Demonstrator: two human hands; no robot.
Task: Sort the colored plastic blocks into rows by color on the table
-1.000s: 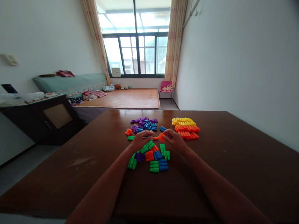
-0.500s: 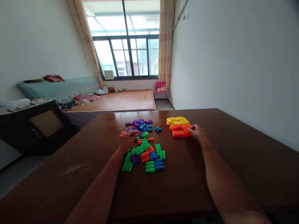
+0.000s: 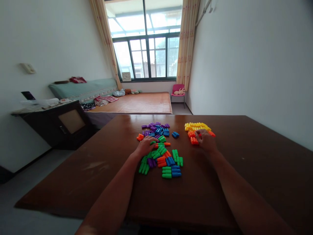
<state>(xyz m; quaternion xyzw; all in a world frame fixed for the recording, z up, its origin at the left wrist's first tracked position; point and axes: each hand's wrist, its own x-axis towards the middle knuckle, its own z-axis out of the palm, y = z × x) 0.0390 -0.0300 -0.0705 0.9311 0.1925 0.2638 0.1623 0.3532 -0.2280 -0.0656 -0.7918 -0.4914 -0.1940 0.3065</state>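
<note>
The single view looked out from the person's head, above the near edge of the table (image 3: pixel 156 199), facing forward and down along its top. Nearest the lens, both forearms (image 3: pixel 114 186) reached in from the bottom edge; the coloured pieces (image 3: pixel 160 152) sat farther off, around the middle. The wide view also took in the bed (image 3: pixel 144 102) beyond, the window (image 3: pixel 160 55) at the back and a pale wall (image 3: pixel 249 65) along the right.

Left hand (image 3: pixel 146 146) and right hand (image 3: pixel 205 140) reach from the worktop's (image 3: pixel 95 186) near edge, well apart, fingers bent downward.
</note>
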